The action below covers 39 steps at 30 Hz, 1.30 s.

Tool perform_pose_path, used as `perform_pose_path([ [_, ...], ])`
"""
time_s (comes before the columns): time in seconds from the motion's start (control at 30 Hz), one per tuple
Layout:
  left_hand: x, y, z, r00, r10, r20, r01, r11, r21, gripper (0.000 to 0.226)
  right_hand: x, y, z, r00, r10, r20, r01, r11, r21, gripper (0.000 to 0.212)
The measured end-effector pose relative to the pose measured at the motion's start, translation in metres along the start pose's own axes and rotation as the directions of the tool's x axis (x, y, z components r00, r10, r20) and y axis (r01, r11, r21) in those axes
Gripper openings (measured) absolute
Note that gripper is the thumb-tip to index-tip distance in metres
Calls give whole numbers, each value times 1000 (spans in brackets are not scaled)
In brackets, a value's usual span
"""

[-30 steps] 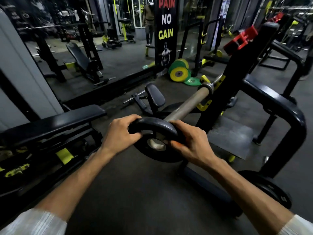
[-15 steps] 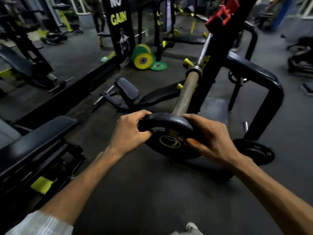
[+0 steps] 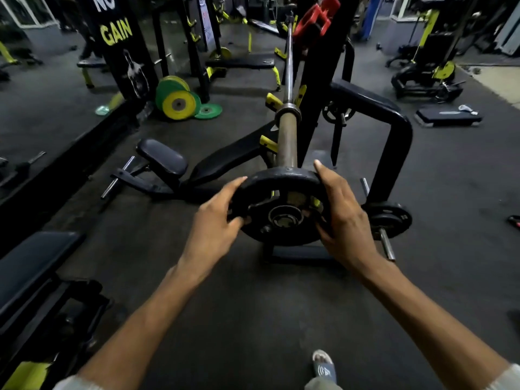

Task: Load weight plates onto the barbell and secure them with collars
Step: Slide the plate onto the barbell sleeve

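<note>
Dim gym: dark rubber floor, black benches, mirrored wall at left.

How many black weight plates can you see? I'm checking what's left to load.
2 clearly: one black weight plate held by both hands at the barbell sleeve's end, and one black plate on a storage peg lower right. Others may be hidden in the dark background.

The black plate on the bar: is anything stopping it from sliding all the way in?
Nothing visible. Both hands, left hand and right hand, grip the black plate, and the barbell sleeve ahead looks bare up to its collar ring.
</note>
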<state>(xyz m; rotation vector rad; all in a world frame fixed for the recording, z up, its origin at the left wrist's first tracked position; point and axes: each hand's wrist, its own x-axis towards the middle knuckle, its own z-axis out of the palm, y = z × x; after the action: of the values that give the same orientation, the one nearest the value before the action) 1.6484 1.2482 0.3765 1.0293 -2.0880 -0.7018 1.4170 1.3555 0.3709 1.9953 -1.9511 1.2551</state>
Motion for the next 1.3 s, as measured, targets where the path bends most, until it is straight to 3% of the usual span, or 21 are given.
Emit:
perform_pose_path([
  [0.27,36,-20,17,999,5,-34,-6,999,-43,83,29,22,16,997,46,60,-52,992,113,88],
  [0.8,259,-55,83,994,-28,-106,37,996,81,83,216,163,71,997,70,45,-76,984,159,78],
  [1.1,294,-62,93,994,-16,-111,31,990,136,81,240,188,81,999,27,38,-33,984,176,76],
  [1.3,289,-55,90,996,-67,-66,78,978,194,73,240,185,75,991,79,107,-92,988,124,79],
])
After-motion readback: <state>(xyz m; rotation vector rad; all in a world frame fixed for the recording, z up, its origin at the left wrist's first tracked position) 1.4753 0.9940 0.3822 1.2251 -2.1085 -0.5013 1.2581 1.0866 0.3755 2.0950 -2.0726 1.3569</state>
